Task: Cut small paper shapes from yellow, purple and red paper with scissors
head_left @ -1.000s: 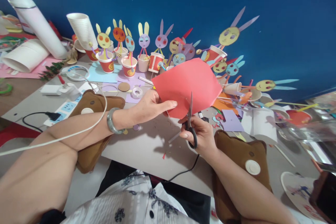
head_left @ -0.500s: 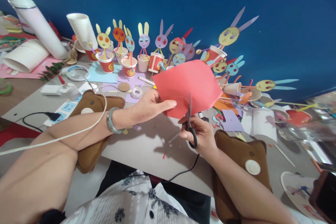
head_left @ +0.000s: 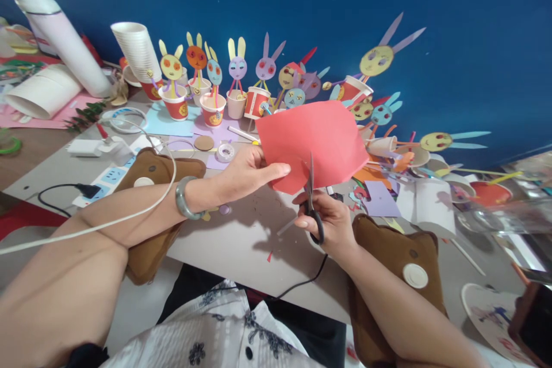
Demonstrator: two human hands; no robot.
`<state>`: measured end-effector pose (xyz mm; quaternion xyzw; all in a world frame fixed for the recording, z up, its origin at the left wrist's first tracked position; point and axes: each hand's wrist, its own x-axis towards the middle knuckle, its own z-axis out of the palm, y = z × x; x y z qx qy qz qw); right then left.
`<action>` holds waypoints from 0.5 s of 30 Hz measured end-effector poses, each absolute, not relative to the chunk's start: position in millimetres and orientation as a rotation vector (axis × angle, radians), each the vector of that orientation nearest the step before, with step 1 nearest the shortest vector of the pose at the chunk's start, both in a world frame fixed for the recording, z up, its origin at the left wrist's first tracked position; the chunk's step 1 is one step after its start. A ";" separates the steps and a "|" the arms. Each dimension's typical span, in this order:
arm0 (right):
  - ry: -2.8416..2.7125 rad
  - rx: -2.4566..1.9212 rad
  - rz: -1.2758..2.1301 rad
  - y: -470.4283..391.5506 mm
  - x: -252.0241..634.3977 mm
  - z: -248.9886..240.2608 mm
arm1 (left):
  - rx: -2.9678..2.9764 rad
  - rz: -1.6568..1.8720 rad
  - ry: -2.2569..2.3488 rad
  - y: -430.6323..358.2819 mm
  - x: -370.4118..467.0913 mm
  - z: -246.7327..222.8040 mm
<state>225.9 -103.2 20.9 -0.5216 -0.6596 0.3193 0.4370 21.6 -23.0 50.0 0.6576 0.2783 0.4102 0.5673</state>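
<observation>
A sheet of red paper [head_left: 319, 138] is held up over the table, pinched at its lower left by my left hand [head_left: 248, 175], thumb on top. My right hand [head_left: 328, 221] grips black-handled scissors [head_left: 310, 184] through the loops. The blades point away from me and lie at the paper's lower edge, where a cut shows beside them. Under the hands, a small red scrap [head_left: 269, 256] and a thin pale strip [head_left: 287, 226] lie on the table.
Paper cups with rabbit figures [head_left: 173, 100] line the blue wall. Brown cushions [head_left: 401, 276] lie under both forearms. A power strip [head_left: 112, 175] and a white cable are at the left; purple paper [head_left: 382, 198] is at the right.
The red paper has shifted slightly to the right and turned a little against the scissors. Both hands stay in nearly the same place.
</observation>
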 end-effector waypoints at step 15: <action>-1.623 -1.283 0.912 -100.9 226.8 16.1 | 1.563 0.932 0.692 -20.7 21.7 48.6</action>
